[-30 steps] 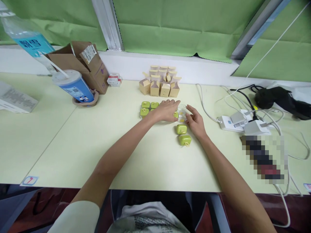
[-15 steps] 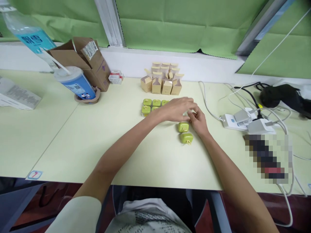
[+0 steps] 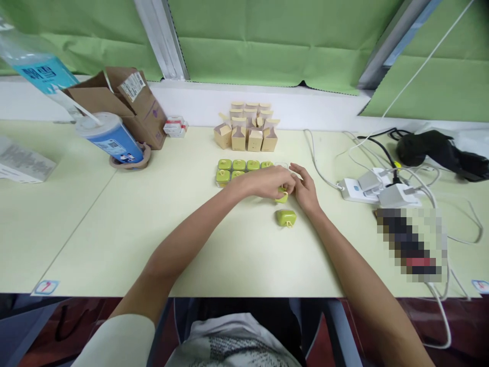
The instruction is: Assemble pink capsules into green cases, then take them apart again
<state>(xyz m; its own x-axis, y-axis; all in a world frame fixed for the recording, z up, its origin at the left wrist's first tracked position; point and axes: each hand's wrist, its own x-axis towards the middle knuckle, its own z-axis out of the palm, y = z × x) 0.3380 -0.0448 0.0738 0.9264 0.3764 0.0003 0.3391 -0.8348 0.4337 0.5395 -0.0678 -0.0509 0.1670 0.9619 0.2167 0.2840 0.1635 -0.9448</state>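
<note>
Fingers of the left hand [image 3: 270, 181] now grip the green piece [image 3: 281, 197] farther from the desk's [image 3: 229, 250] near edge, right hand [image 3: 306, 194] loosely open.

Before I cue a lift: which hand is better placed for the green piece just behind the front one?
Likely the left hand: its fingers curl at that green piece. The right hand is beside it, fingers pointing beyond.
</note>
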